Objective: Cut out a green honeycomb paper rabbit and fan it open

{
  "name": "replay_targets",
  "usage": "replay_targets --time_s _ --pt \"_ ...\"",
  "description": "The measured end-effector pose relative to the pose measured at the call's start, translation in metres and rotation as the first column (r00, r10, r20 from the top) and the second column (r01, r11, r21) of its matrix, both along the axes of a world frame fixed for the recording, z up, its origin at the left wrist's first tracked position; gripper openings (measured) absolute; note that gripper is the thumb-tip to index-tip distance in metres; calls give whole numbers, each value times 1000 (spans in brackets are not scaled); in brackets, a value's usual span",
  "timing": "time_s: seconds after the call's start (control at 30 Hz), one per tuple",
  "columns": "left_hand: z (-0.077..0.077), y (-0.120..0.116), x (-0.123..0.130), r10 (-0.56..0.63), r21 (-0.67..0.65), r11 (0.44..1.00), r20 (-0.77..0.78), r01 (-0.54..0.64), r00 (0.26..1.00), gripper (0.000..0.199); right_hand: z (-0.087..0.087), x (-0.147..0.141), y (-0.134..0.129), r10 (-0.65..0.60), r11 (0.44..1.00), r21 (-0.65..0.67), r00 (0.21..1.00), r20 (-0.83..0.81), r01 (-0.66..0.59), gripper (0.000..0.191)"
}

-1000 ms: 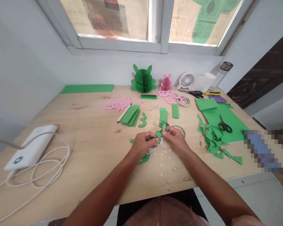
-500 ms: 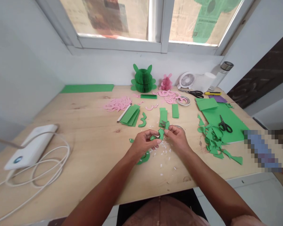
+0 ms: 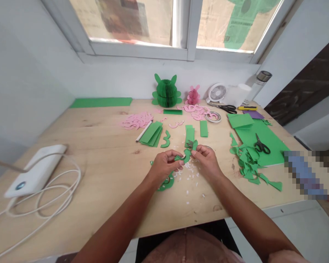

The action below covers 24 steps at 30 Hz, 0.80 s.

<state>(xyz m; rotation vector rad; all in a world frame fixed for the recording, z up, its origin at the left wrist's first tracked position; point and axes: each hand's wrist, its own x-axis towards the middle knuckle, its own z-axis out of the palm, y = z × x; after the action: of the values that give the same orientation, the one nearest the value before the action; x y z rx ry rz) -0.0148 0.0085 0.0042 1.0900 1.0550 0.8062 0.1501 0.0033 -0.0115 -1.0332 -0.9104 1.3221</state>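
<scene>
Head view: above the counter (image 3: 109, 182), the left hand (image 3: 165, 164) has its grip pinching the left end of a wavy green cutout (image 3: 186, 156); the right hand (image 3: 208, 160) pinches its right end, near dark tips too small to identify. White scraps (image 3: 188, 192) lie nearer. To the right, green offcuts (image 3: 246, 160) lie beside black-handled scissors (image 3: 259, 144) on a green sheet (image 3: 272, 151).
</scene>
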Motion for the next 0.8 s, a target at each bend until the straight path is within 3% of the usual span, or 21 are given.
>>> replay_targets --time_s 0.33,0.67,0.8 --pt "6 1 -5 -98 -62 993 63 102 993 39 7 0 -1 -43 999 -10 998 49 43 29" --pt "2 1 -1 3 31 1000 -22 -2 1000 31 4 0 -1 -26 1000 -6 999 20 26 28" --pt "3 1 -2 -25 -17 1000 25 25 999 32 5 -1 -1 -52 998 -36 999 -4 52 28"
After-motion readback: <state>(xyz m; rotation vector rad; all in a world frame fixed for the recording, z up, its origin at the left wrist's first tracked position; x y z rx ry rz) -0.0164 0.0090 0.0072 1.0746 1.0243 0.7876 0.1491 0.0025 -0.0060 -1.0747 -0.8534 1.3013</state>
